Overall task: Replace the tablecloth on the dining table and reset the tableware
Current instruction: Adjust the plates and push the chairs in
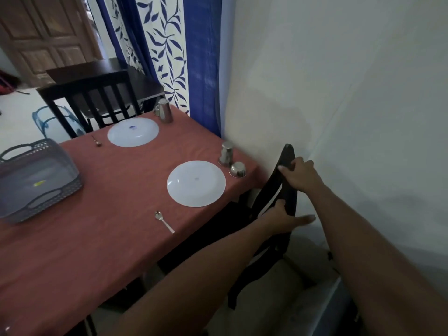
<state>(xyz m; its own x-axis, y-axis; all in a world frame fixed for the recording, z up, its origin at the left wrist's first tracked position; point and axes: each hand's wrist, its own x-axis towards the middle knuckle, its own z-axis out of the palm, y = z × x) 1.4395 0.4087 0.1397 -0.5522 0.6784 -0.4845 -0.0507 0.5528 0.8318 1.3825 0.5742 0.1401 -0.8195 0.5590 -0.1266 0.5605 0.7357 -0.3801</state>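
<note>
A red tablecloth [116,195] covers the dining table. On it lie two white plates, upside down: the near plate [196,183] and the far plate [133,132]. A spoon [164,221] lies near the front edge, a second spoon [97,141] left of the far plate. Steel tumblers stand inverted at the near plate [226,154] and the far plate [165,110], with a small steel cup [237,169] beside the near one. Both my hands hold the top rail of a black chair [287,180] at the table's right end: my right hand [299,174] grips higher, my left hand [283,215] lower.
A grey plastic basket [36,178] lies overturned on the table's left side. Another black chair [89,103] stands at the far end. A white wall [339,93] runs close behind the held chair, blue patterned curtains [169,57] hang behind the table.
</note>
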